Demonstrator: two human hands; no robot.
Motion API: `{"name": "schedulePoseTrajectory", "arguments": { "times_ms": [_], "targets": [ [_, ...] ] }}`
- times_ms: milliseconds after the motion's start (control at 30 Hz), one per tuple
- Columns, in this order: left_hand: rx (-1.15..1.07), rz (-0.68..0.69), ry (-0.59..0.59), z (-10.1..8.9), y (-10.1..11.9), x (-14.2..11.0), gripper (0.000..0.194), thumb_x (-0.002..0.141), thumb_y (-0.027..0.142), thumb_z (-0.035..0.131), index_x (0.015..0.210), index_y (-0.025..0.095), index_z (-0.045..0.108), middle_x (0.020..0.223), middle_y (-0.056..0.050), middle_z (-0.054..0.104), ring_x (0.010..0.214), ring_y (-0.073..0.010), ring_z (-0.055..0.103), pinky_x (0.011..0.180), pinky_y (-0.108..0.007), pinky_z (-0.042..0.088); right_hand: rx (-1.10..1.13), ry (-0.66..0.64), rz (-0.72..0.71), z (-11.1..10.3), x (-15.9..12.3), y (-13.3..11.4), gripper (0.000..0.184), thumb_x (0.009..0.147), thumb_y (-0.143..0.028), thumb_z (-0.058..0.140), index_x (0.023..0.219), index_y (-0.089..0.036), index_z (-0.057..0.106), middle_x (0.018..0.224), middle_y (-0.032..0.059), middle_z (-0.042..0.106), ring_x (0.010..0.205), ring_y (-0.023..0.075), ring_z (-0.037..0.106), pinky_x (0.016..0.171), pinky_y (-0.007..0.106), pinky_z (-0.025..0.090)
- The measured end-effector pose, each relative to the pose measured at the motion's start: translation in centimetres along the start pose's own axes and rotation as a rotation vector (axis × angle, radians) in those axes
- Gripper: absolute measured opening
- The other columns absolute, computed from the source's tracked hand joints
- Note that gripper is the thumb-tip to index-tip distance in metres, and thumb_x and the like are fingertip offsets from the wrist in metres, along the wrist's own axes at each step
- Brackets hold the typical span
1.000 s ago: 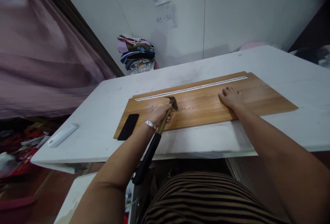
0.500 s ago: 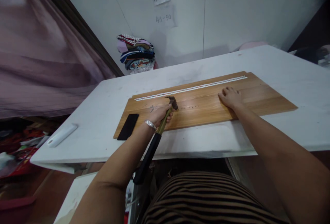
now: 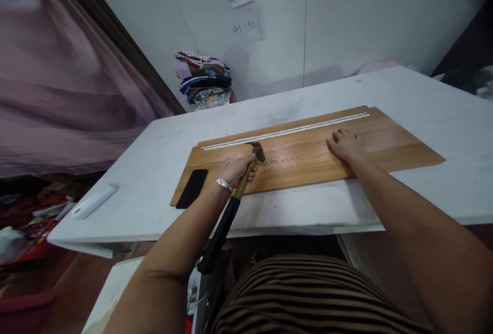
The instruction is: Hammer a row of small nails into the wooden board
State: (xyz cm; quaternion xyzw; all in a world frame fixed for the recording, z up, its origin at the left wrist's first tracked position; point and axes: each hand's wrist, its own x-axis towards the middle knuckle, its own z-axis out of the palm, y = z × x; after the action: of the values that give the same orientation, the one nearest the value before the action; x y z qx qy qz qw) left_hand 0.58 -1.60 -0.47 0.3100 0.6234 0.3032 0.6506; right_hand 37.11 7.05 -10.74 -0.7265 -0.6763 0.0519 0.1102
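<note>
A long wooden board lies on the white table. My left hand is closed round a hammer just below its head, and the head rests on the board beside a short row of nails. The black grip of the handle sticks out past the table's front edge. My right hand lies flat on the board to the right, fingers spread. A few loose nails lie on the board left of my left hand. A thin white strip runs along the board's far edge.
A black phone lies on the board's left corner. A white bar-shaped object sits near the table's left front corner. Folded clothes are stacked against the wall behind. A pink curtain hangs at the left.
</note>
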Motion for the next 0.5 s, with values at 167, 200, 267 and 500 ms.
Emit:
{"name": "schedulePoseTrajectory", "arguments": {
  "times_ms": [167, 200, 267, 500],
  "targets": [
    [0.005, 0.008, 0.008, 0.1, -0.45, 0.08, 0.037, 0.11, 0.037, 0.046, 0.085, 0.015, 0.062, 0.056, 0.002, 0.049, 0.038, -0.0059, 0.038, 0.037, -0.015, 0.03, -0.01, -0.007, -0.002, -0.01, 0.08, -0.01, 0.047, 0.106, -0.045, 0.034, 0.121, -0.019, 0.071, 0.143, 0.0204, 0.065, 0.141, 0.0347, 0.051, 0.114, 0.054, 0.039],
    [0.007, 0.007, 0.009, 0.12, -0.48, 0.07, 0.038, 0.111, 0.037, 0.045, 0.085, 0.015, 0.062, 0.056, 0.002, 0.049, 0.038, -0.0058, 0.038, 0.037, -0.015, 0.03, -0.012, -0.009, 0.0, -0.01, 0.09, 0.0, 0.047, 0.106, -0.045, 0.034, 0.121, -0.02, 0.071, 0.143, 0.0201, 0.065, 0.141, 0.0346, 0.052, 0.114, 0.054, 0.039],
    [0.008, 0.01, 0.007, 0.11, -0.47, 0.05, 0.039, 0.111, 0.038, 0.045, 0.085, 0.015, 0.062, 0.056, 0.002, 0.049, 0.038, -0.0058, 0.038, 0.037, -0.015, 0.03, -0.013, -0.009, 0.002, 0.0, 0.1, 0.02, 0.048, 0.106, -0.045, 0.033, 0.12, -0.02, 0.071, 0.142, 0.0198, 0.066, 0.141, 0.0347, 0.052, 0.114, 0.054, 0.039],
    [-0.009, 0.009, -0.004, 0.01, 0.12, -0.15, 0.034, 0.109, 0.037, 0.05, 0.087, 0.015, 0.063, 0.057, 0.002, 0.05, 0.038, -0.0061, 0.038, 0.037, -0.015, 0.031, -0.01, -0.012, 0.001, 0.07, 0.06, 0.07, 0.048, 0.106, -0.046, 0.034, 0.122, -0.02, 0.071, 0.143, 0.0201, 0.066, 0.142, 0.0347, 0.051, 0.115, 0.055, 0.038]
  ]
}}
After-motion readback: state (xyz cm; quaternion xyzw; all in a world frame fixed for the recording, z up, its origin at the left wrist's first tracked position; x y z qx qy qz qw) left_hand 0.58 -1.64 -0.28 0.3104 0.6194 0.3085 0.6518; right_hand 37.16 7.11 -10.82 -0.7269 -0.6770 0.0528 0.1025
